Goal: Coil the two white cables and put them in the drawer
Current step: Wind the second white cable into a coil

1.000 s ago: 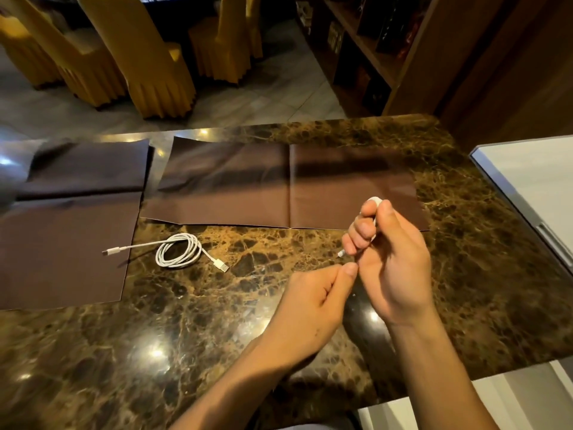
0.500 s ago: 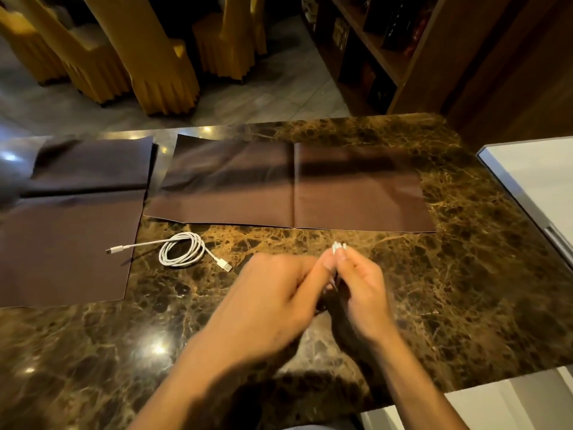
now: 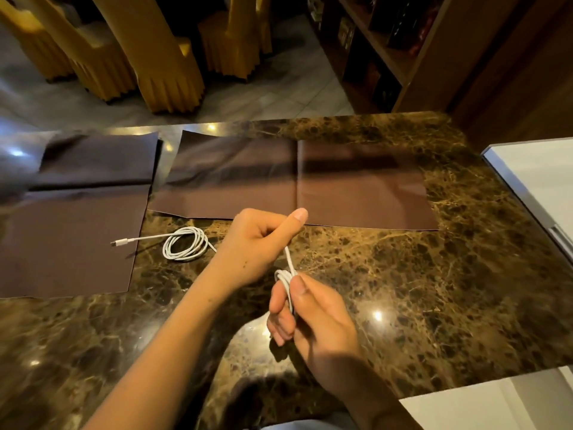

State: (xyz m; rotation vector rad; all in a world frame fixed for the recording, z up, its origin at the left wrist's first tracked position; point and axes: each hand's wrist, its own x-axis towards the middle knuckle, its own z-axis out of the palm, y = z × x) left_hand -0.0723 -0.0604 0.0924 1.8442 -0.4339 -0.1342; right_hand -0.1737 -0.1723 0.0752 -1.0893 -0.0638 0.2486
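Observation:
One white cable (image 3: 185,243) lies coiled on the marble table (image 3: 434,274), its plug end stretched left onto a brown cloth. A second white cable (image 3: 286,279) is wound in small loops held by my right hand (image 3: 313,318), thumb pressed on the coil. A short strand runs up from that coil into my left hand (image 3: 260,243), which grips its end in curled fingers with the thumb raised. Both hands hover above the table's middle. No drawer is visible.
Two brown cloths (image 3: 297,184) (image 3: 71,218) lie flat on the far and left parts of the table. A white surface (image 3: 539,175) borders the table at right. Yellow-covered chairs (image 3: 148,51) and a wooden shelf (image 3: 387,48) stand beyond the far edge.
My hands, which met at the cable tip, have drawn apart: the left rose up and away pulling a strand, the right dropped nearer me with the coil now showing.

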